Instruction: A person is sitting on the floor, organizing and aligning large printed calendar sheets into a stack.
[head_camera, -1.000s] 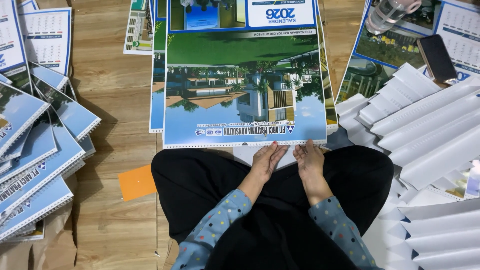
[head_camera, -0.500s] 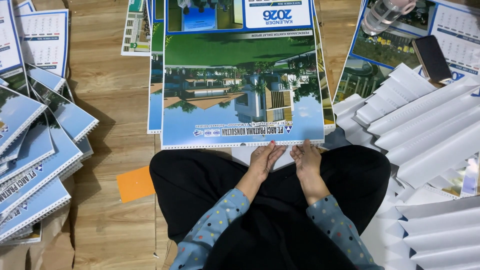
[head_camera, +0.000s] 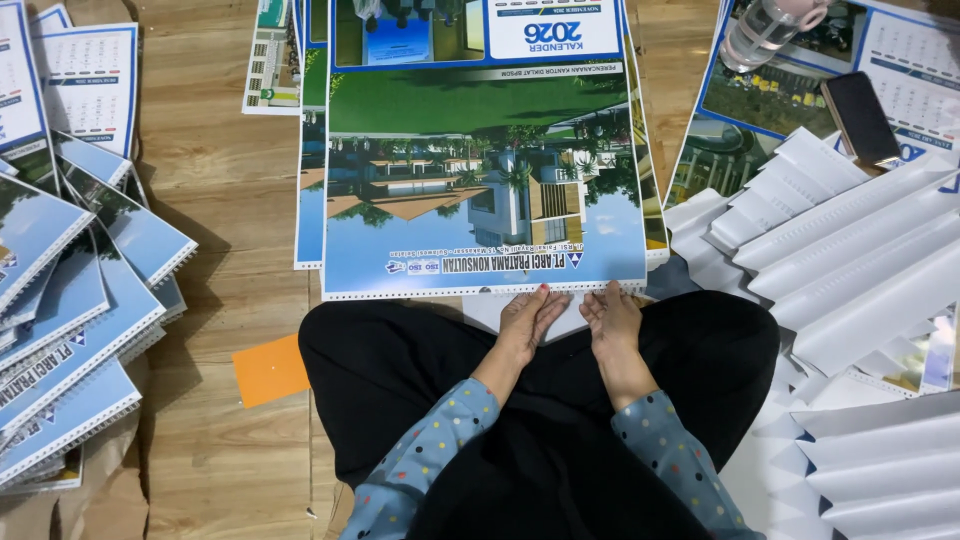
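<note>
Fingers of the left hand (head_camera: 524, 322) and right hand (head_camera: 611, 320) lie flat and together, unclenched, tips touching the perforated near edge of the calendar stack (head_camera: 485, 180) just ahead; keep pressure even so the punched holes stay aligned; the white folded sheets (head_camera: 860, 250) lie right of the fingers, the bound calendars (head_camera: 70, 330) well left.

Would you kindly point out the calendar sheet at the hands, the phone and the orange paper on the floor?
calendar sheet (head_camera: 480, 190), head view, middle of the printed picture.
phone (head_camera: 861, 117), head view, centre of its dark back.
orange paper (head_camera: 270, 369), head view, middle of the sheet.
</note>
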